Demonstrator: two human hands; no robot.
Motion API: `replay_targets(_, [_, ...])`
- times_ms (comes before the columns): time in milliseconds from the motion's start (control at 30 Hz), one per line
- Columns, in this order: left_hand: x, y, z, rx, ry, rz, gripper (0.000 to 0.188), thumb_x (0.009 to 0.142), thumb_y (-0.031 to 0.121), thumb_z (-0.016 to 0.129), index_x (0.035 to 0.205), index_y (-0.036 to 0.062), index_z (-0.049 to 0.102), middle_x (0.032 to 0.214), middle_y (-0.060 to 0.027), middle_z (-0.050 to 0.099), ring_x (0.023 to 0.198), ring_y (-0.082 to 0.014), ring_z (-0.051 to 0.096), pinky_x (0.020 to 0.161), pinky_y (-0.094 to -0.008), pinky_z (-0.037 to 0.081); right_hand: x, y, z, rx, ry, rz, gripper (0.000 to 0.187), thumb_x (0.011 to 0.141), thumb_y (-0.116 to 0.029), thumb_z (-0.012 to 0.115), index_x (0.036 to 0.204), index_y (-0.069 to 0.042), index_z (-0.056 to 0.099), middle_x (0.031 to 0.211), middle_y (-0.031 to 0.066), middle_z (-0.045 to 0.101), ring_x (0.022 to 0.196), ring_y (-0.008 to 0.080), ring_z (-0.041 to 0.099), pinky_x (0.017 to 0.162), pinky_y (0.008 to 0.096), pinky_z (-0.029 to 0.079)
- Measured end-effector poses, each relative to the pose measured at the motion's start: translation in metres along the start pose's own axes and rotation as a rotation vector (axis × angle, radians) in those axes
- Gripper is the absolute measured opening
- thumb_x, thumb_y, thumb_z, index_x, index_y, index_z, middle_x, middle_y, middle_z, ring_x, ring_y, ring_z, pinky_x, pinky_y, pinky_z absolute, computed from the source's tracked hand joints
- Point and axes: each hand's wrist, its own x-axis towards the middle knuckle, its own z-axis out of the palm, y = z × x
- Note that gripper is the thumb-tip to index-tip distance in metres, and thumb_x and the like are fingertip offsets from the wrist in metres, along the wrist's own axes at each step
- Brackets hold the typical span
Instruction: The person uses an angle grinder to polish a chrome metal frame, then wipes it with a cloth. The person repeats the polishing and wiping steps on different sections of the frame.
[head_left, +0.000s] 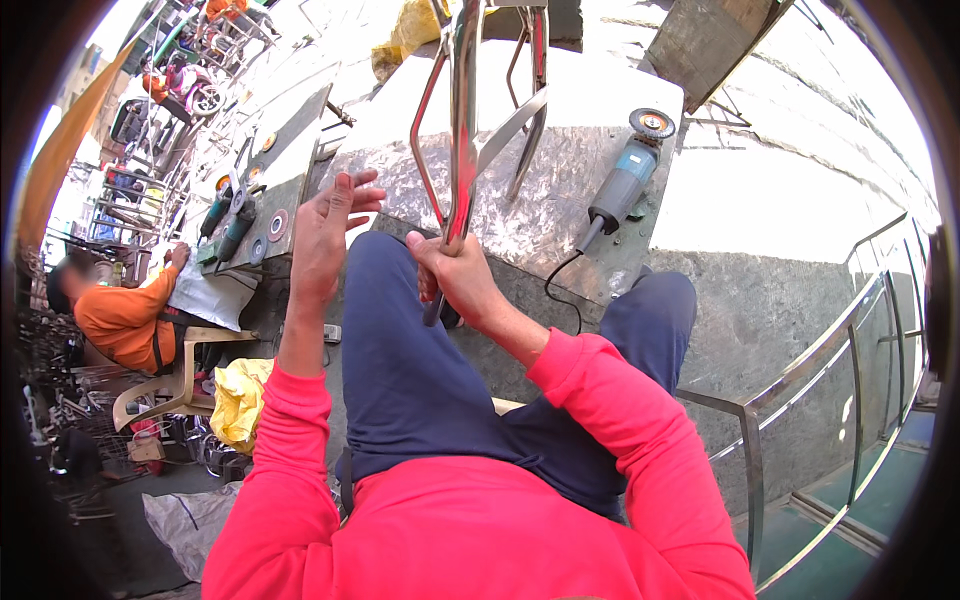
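Between the dark blue trouser legs [400, 380] of a seated person in red sleeves [640, 400], a shiny metal tube frame [463, 130] is grasped by the right hand [460, 280]. The fingers are wrapped around its lowest tube, the end of which juts out below the fist; the hold seems chosen so that the long frame can be steadied from one end. The left hand [322, 240] is raised just left of the frame, holding nothing, fingers loosely spread, perhaps kept free to support or turn it. The frame is held upright over the near edge of a worn desk [560, 165]; whether its far legs are touching the surface cannot be told. Along the desk's right edge, a blue and grey angle grinder [620, 185] is laid with its wheel toward the far right corner and its tail toward the person, probably so that its body can be reached easily; its black cable [549, 285] is hung over the near edge, out of the frame's way. Beyond the left edge, more grinders [235, 230] and round discs [277, 223] are spread on a second desk [300, 150], apparently within reach of a co-worker in orange [125, 315], seated on a pale chair [190, 385].
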Motion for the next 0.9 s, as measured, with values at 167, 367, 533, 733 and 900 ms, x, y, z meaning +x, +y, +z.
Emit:
replay_targets(167, [-0.015,-0.048,0.029,-0.039,-0.182,-0.192,0.066,0.101,0.056,0.043,0.121,-0.0035,0.063,0.099,-0.0094,0.07,0.092,-0.0143,0.065,0.081,-0.0286,0.051,0.008,-0.041,-0.024,0.216,0.033,0.032,0.048,0.097,-0.025,0.06,0.054,-0.004,0.053,0.046,0.0042,0.049,0.037,0.0145,0.047,0.039,0.0304,0.04])
replay_targets(367, [-0.008,-0.028,0.059,-0.196,-0.077,-0.047,0.067,0.101,0.058,0.043,0.119,-0.0034,0.062,0.098,-0.0091,0.07,0.089,-0.0132,0.065,0.077,-0.0261,0.051,0.01,-0.05,-0.025,0.199,0.012,0.09,0.041,0.094,-0.022,0.062,0.058,-0.002,0.056,0.048,0.0048,0.049,0.039,0.0158,0.05,0.041,0.0311,0.042])
replay_targets(533, [-0.031,-0.021,0.082,-0.229,0.082,-0.097,0.065,0.102,0.057,0.039,0.115,-0.0024,0.061,0.09,-0.0075,0.067,0.078,-0.0121,0.064,0.071,-0.0261,0.051,0.014,-0.053,-0.022,0.09,-0.036,0.05,0.039,0.093,-0.023,0.063,0.061,0.0,0.06,0.05,0.0056,0.053,0.04,0.0162,0.051,0.04,0.0306,0.042])
replay_targets(733, [-0.056,-0.039,0.096,-0.102,0.059,-0.014,0.067,0.102,0.059,0.033,0.117,-0.0008,0.058,0.084,-0.006,0.065,0.072,-0.0114,0.063,0.063,-0.0267,0.05,0.016,-0.064,-0.026,-0.111,-0.098,0.19,0.035,0.092,-0.024,0.065,0.063,-0.006,0.057,0.057,-0.0018,0.051,0.051,0.0085,0.045,0.048,0.028,0.035])
replay_targets(900, [-0.056,-0.041,0.099,-0.022,0.051,-0.042,0.041,0.104,0.032,0.048,0.128,-0.001,0.052,0.081,-0.0065,0.065,0.068,-0.0117,0.063,0.061,-0.0271,0.049,0.022,-0.061,-0.019,-0.253,0.014,0.074,0.043,0.092,-0.028,0.067,0.059,-0.001,0.056,0.05,0.0028,0.052,0.04,0.0119,0.046,0.038,0.0306,0.034])
